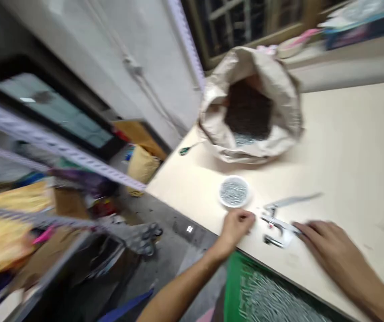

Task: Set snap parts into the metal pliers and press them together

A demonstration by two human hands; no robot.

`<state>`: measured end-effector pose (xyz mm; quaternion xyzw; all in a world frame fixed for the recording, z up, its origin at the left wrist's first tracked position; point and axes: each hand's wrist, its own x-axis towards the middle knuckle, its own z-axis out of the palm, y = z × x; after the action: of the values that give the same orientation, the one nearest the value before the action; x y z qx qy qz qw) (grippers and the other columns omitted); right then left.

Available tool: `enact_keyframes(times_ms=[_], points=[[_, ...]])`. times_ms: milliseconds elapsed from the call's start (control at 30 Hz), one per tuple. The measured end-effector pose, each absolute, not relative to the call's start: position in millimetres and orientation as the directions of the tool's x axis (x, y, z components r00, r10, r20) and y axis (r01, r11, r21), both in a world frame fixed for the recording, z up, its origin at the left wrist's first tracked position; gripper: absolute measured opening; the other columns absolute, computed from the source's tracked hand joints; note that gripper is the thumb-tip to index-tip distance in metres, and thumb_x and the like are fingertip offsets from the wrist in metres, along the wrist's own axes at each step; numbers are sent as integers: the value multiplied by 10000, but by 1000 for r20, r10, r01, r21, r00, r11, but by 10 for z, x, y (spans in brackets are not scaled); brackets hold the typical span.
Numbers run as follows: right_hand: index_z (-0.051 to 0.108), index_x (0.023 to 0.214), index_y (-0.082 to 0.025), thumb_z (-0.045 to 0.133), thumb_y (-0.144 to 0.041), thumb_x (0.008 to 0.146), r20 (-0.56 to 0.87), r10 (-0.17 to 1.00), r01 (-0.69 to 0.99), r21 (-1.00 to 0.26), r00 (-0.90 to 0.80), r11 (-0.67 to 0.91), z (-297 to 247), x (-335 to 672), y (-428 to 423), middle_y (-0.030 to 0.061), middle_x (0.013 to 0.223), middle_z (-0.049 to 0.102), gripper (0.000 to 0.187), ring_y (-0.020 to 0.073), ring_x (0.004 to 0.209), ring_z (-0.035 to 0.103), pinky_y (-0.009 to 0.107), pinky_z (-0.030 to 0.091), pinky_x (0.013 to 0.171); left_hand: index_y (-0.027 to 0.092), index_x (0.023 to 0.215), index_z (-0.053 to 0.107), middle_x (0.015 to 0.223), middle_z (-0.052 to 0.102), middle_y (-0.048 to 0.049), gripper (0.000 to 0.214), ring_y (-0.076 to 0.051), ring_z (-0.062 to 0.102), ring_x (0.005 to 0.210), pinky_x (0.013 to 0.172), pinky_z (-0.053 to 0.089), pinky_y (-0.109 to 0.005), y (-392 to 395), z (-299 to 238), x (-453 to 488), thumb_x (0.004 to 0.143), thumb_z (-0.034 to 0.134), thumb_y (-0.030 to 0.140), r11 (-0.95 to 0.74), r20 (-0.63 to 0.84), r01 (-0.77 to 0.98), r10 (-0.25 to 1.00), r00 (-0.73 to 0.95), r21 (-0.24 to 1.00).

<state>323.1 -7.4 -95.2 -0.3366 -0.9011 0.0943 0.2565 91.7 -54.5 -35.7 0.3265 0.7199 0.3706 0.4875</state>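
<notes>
My left hand (237,226) is at the table's front edge, just below a white bowl (234,191) full of thin silvery metal pieces. Its fingers are curled together; whatever they pinch is too small or blurred to make out. To its right lies a small metal lever tool (275,221) with a long grey arm pointing right and a dark-tipped lower part. My right hand (328,241) reaches in from the right, its thumb and fingertips closed on the end of the tool's lever. Motion blur hides the fine details.
A large open paper sack (286,103) with metal pieces inside stands at the back of the table (353,147). Below the front edge is a green crate (232,286) full of similar pieces. Green-handled scissors (184,151) lie at the left edge. Shelving with bags is left.
</notes>
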Motion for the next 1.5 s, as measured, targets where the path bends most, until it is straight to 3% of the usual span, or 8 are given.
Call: enact_keyframes(times_ms=[133,367,867,1100,1500], points=[[594,1098,-168,393,-183,952,270,720,644,-324,-639,693,-873,3284,-31,93,949,600,249,221,876,505,366,423,756,106,783,708,763,675,-51,299,-105,547,606,534,458,-200,-394,-428,905,677,704,385,460,-423,138,876,-229,877],[610,978,-173,387,-154,950,282,713,653,-285,-642,701,-856,3226,9,73,889,580,226,205,816,439,340,343,720,114,715,690,677,645,-38,332,-121,543,618,548,443,-223,-326,-439,981,604,735,424,518,-500,234,855,-138,822],[574,915,-163,341,-139,958,229,721,653,-311,-654,691,-803,3232,19,73,904,533,238,201,828,393,330,323,741,123,660,658,602,585,-4,295,-96,480,552,497,390,-204,-145,-264,1094,601,715,406,602,-659,426,752,-17,676],[564,925,-165,339,-140,958,235,716,645,-315,-658,696,-832,3230,26,73,920,527,229,203,843,383,333,316,756,132,633,615,463,516,36,221,-85,456,453,467,394,-212,-85,-184,1136,641,713,330,675,-739,431,673,-26,599],[559,875,-159,386,-139,948,239,705,636,-311,-667,707,-807,3216,35,59,891,547,189,193,824,401,325,323,735,132,593,575,452,585,6,312,-102,563,422,483,475,-228,39,-165,1112,594,803,345,787,-896,457,442,48,413]])
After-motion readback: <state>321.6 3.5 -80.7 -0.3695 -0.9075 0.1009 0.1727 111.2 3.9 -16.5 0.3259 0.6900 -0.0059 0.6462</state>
